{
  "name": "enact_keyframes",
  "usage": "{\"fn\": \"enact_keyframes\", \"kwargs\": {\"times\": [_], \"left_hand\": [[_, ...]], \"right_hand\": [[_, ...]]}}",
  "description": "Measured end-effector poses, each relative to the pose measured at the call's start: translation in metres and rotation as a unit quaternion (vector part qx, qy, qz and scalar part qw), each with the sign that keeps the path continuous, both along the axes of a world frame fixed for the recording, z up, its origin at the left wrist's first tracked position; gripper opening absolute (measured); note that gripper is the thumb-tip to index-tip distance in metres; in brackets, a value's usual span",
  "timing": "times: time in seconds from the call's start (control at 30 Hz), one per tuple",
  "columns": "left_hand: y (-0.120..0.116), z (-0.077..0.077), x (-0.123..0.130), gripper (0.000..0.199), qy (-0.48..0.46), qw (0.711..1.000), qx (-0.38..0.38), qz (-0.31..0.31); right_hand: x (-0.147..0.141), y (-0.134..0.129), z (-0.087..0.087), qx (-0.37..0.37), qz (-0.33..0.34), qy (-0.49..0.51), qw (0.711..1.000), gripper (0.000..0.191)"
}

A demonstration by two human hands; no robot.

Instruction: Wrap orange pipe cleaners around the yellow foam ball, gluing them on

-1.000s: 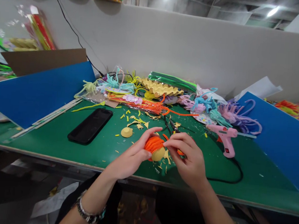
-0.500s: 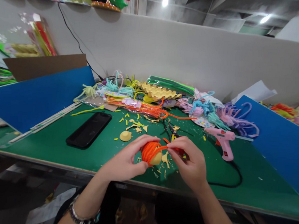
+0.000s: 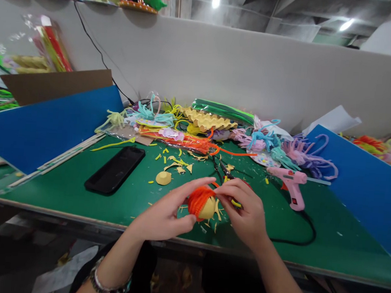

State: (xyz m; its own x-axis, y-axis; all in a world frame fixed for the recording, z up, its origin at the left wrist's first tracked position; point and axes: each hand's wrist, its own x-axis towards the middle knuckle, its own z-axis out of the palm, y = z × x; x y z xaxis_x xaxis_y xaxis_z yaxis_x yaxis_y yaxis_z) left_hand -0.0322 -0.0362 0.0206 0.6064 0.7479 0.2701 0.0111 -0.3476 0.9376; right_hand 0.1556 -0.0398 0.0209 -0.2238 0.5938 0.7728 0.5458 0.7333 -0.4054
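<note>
Left hand [image 3: 167, 213] holds a yellow piece [image 3: 207, 209]; right fingers [image 3: 228, 191] pinch its orange wrapping [image 3: 196, 201]

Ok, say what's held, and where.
The left hand holds the yellow piece by its orange wrapping; the right hand is at its upper edge, grip unclear.

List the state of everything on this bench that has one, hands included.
Left hand: curled around the orange-wrapped piece.
Right hand: fingertips pinched at the piece's upper edge.
Orange-wrapped piece: partly covered, yellow end bare.
Phone: lying flat, upper face dark.
Pink glue gun: lying down, stick jutting out; on or off, unclear.
Small yellow cup: loose on the table.
</note>
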Motion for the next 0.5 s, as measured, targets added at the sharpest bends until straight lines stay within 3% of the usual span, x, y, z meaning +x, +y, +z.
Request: {"fn": "enact_keyframes", "kwargs": {"times": [0.1,0.27,0.5], "left_hand": [[-0.0002,-0.0018,0.0010,0.053,-0.035,0.999,-0.018,-0.028],[-0.0002,-0.0032,0.0024,0.028,-0.060,0.998,-0.026,-0.024],[-0.0015,-0.0071,0.0046,0.017,-0.109,0.991,-0.058,-0.046]], "right_hand": [[0.0002,-0.0003,0.0001,-0.013,0.008,0.016,1.000,0.010],[0.0006,-0.0007,0.0011,-0.023,0.010,0.024,0.999,0.009],[0.0014,-0.0003,0.0009,-0.032,0.015,0.042,0.998,0.010]]}}
